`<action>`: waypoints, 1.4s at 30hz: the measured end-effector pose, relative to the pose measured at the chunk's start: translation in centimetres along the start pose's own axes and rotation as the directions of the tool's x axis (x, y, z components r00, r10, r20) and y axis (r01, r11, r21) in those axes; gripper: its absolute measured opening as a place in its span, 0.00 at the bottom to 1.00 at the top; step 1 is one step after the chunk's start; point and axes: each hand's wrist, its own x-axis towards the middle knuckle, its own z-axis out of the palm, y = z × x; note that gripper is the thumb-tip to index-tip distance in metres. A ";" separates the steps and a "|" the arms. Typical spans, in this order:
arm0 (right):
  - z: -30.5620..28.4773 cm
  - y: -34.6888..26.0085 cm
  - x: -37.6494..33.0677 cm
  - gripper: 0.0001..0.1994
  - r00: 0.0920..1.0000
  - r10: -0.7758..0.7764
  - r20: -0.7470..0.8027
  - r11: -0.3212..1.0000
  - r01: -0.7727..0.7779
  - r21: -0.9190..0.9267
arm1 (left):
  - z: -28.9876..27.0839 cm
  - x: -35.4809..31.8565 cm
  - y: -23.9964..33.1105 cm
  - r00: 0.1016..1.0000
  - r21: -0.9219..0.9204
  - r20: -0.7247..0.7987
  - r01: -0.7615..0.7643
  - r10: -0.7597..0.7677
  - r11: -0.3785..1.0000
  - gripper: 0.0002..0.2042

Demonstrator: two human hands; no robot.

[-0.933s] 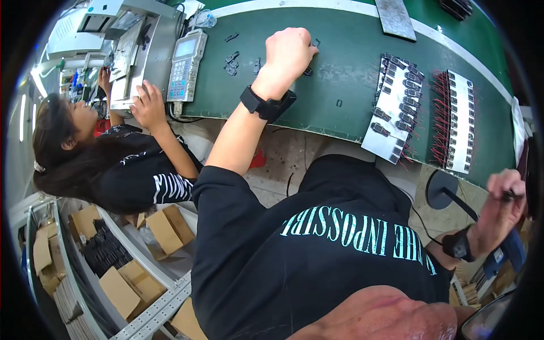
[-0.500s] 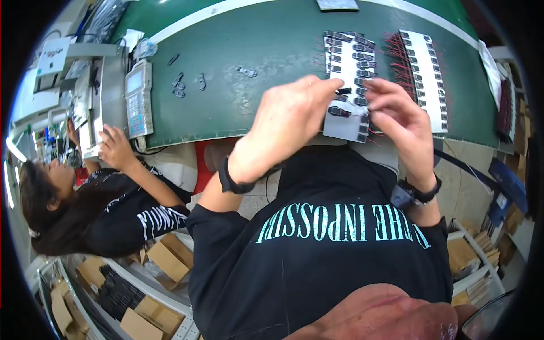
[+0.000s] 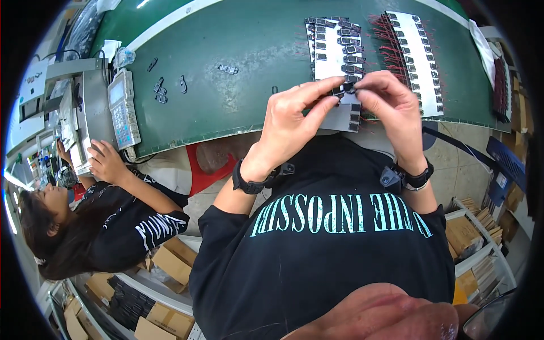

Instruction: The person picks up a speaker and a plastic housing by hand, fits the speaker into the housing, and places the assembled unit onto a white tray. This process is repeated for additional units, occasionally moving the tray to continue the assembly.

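Observation:
My left hand [image 3: 297, 116] and my right hand [image 3: 391, 102] meet over the near part of a white strip board [image 3: 332, 65]. Between the left thumb and index finger is a small black module [image 3: 338, 90]. My right fingertips pinch its right end, where a darker bit shows; whether that is a separate piece I cannot tell. Rows of similar black modules [image 3: 351, 50] with thin red wires line both edges of the board, and some lie overlapping at its far end. My fingers hide part of the rows.
A second white board [image 3: 416, 48] with modules and red wires lies to the right. Loose black parts [image 3: 160, 89] and a small black ring [image 3: 275, 89] lie on the green table [image 3: 226, 105]. A grey keypad device [image 3: 122, 107] stands left, near a co-worker's hand [image 3: 107, 163].
My right hand has closed in from spread fingers to a pinch on the module held by my left. Both hands are now together. The whole view has shifted slightly.

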 end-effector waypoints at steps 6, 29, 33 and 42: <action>0.7 -1.2 0.6 0.06 0.997 0.079 0.013 0.997 -0.079 -0.010 | 0.6 -0.1 -0.1 0.960 -0.346 0.081 0.279 -0.267 0.896 0.16; -0.2 -0.2 0.9 0.07 0.976 0.140 0.166 0.978 -0.109 -0.180 | 0.7 -0.1 0.0 0.951 -0.253 0.154 0.301 -0.269 0.919 0.10; 0.7 -0.4 1.0 0.07 0.979 -0.032 0.202 0.964 0.084 -0.253 | 1.4 -0.4 -0.6 0.952 -0.365 0.086 0.304 -0.293 0.880 0.08; 1.1 -3.7 5.1 0.11 0.933 -0.253 0.255 0.731 0.357 -0.582 | -2.4 -0.6 -0.4 0.924 -0.456 -0.162 0.242 -0.347 0.856 0.06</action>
